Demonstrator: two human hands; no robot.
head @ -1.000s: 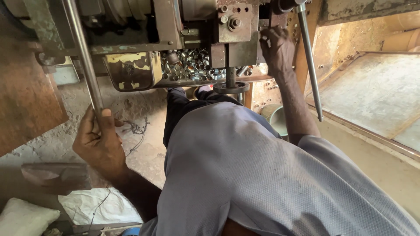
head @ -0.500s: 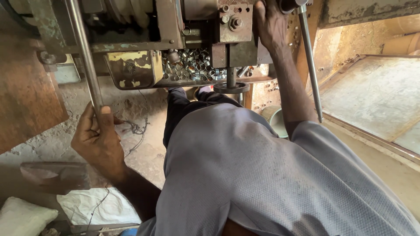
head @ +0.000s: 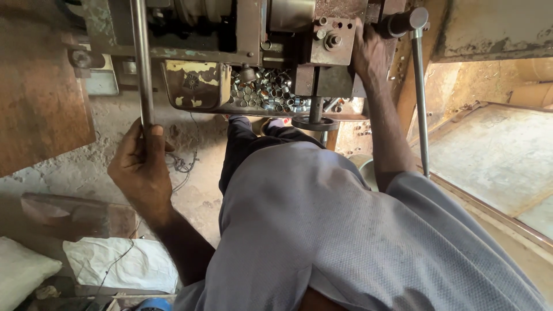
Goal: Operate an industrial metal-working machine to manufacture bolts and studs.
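Head view, change: against the picture a second back, the right hand (head: 368,55) has climbed from beside the long rod (head: 419,103) to the upper block of the machine (head: 288,34), just left of the dark knob (head: 403,22); the left hand has barely moved.
Meaning: I judge the work has passed from the right-side rod to the machine head.
Left hand (head: 141,167): grip closed around the lower end of the steel lever (head: 141,63).
Right hand: fingers pressed on the block; whether they clasp anything I cannot tell.
Tray (head: 193,86): yellowed metal, holding a heap of small shiny rings (head: 268,92).
Floor (head: 86,167): white sack (head: 124,262) lying by the person's left side.
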